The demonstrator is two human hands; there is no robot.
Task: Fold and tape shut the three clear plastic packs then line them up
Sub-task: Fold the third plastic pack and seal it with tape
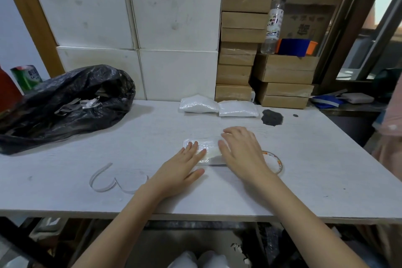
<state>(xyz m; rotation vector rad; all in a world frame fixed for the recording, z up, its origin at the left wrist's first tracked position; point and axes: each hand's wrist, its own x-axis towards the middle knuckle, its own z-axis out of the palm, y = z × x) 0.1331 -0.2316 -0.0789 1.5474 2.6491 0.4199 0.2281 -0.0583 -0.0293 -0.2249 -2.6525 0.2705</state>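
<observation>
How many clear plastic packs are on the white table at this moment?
3. One pack lies flat under both hands near the table's middle. Two others sit side by side at the far edge: left pack and right pack, before the cardboard boxes.

Table (304,169) white, faint grain. Bag (65,102) glossy black. Two packs (217,106) at back clear, white filling. Stacked boxes (239,50) brown; wall boxes (134,11) white. Tape roll (274,161) white, orange-patterned. Tub (293,47) blue.

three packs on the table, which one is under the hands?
The flat pack nearest the table's front edge, pressed by the left hand and right hand. The other two sit untouched at the back.
</observation>
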